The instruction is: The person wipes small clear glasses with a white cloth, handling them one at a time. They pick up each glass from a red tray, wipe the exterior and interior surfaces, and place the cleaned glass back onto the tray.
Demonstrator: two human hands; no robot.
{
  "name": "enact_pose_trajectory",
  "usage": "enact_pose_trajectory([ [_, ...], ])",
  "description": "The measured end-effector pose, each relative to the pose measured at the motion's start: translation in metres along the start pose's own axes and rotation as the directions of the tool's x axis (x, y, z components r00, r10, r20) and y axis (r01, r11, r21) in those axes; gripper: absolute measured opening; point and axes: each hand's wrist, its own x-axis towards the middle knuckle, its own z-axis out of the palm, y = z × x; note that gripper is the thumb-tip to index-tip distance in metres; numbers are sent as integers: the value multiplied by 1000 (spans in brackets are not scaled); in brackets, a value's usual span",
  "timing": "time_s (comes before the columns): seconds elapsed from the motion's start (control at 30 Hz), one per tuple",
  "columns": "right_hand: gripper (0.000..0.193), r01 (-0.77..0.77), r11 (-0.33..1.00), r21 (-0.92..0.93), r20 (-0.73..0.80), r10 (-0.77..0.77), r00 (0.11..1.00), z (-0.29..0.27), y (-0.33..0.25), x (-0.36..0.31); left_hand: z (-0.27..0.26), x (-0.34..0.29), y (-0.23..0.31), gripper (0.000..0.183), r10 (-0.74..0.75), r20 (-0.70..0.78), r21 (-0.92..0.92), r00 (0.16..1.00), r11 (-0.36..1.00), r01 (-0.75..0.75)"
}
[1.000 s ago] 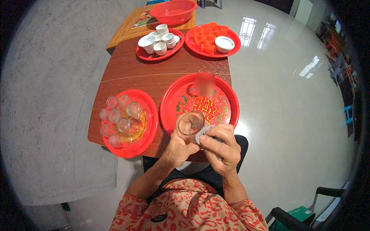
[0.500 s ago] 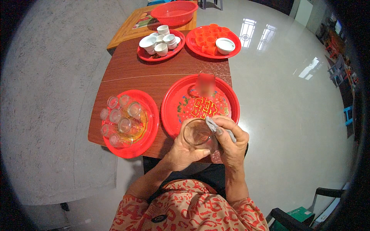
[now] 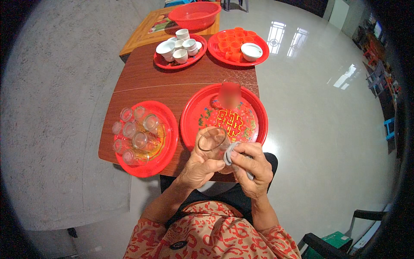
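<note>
Holding a clear drinking glass (image 3: 212, 142) over the near edge of the wooden bench (image 3: 146, 82), the person's left hand (image 3: 199, 166) wraps its fingers around the glass's lower side, its grip pressed shut on it. The right hand (image 3: 254, 166) is just beside it, its grip pinching a small grey cloth (image 3: 230, 154) that touches the glass's right side. The glass is tilted, its open rim facing up toward the camera.

Behind the hands, a round red tray with a gold and green pattern (image 3: 198, 114) lies on the bench, and a blurred pinkish thing (image 3: 229, 94) stands at its far side. To the left sits a second red tray (image 3: 166, 153) filled with clear glasses (image 3: 140, 131), some upright and some on their sides. Farther back, a red plate (image 3: 161, 62) carries white cups (image 3: 179, 45), and another red tray (image 3: 217, 47) beside it holds small orange cups (image 3: 233, 41) and a white bowl (image 3: 251, 51). A red basin (image 3: 194, 15) rests on a lighter wooden table (image 3: 142, 34) beyond. The person wears a red and cream patterned top (image 3: 207, 233).
</note>
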Motion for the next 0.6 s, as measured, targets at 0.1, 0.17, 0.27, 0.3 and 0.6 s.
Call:
enact_pose_trajectory([
  [0.1,35,11,1000,-6,-15,-11,1000,0,-3,3,-3,-1,0,69,-8,44,32,999,999,7],
  [0.17,34,-1,1000,-3,-51,1,999,3,-2,7,0,-1,0,69,-34,21,17,999,999,33],
  [0.27,29,-120,989,88,-67,126,990,6,-3,12,2,-2,-2,68,6,20,81,1000,997,-8],
  [0.3,29,-162,978,128,-65,172,983,7,-4,14,2,-2,-2,68,2,12,97,1000,995,-3],
  [0.6,33,10,1000,-9,-58,-10,998,11,-1,16,9,-1,3,68,-30,-73,167,997,985,42],
])
